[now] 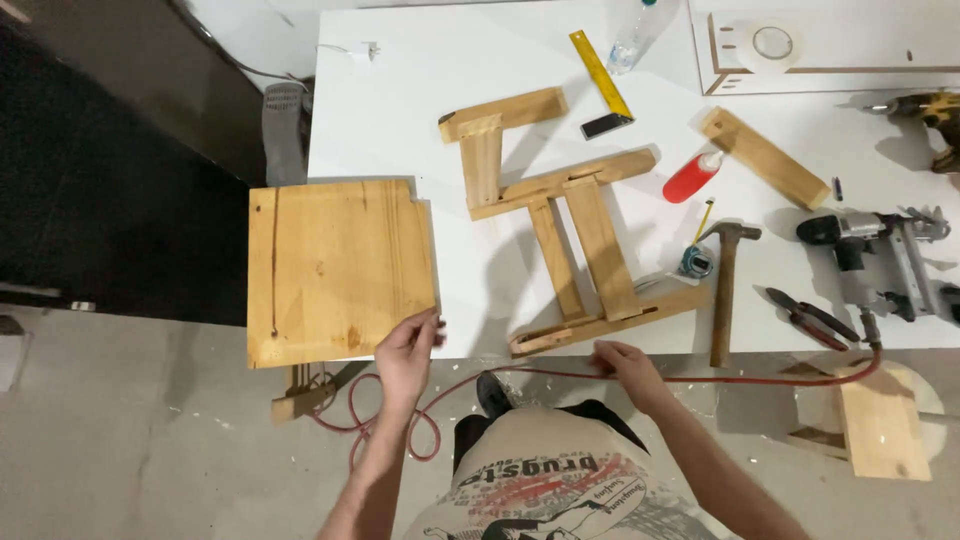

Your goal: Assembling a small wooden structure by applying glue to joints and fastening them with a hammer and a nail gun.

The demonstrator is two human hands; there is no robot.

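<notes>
- White worktable (400,100) seen from above, standing on a grey concrete floor, with a person at its near edge looking down at both bare hands.
- Left hand (408,350) rests at the near right corner of a square honey-coloured pine board (335,268); the thumb and fingers appear to pinch that edge, though how firm the hold is cannot be told.
- That board lies flat and overhangs the table's left and near edges; it has a small notch cut from its far right corner and a dark grain line down its left side.
- Right hand (625,365) sits just off the table's near edge, fingers curled loosely over a thin red air hose (760,378); whether it truly clasps the hose cannot be told.
- Just beyond the right hand lies a pale wooden frame of slats (575,250), its lowest rail touching the table edge and its long axis running away from the person, slightly tilted.
- The frame is nearer the right hand; the board is nearer the left.
- Farther right: a wooden-handled hammer (725,285), dark pliers (812,318), a grey nail gun (880,250) joined to the hose, and a red squeeze bottle (692,177).
- Far side: a yellow square ruler (600,75) and a loose wooden block (765,157).
</notes>
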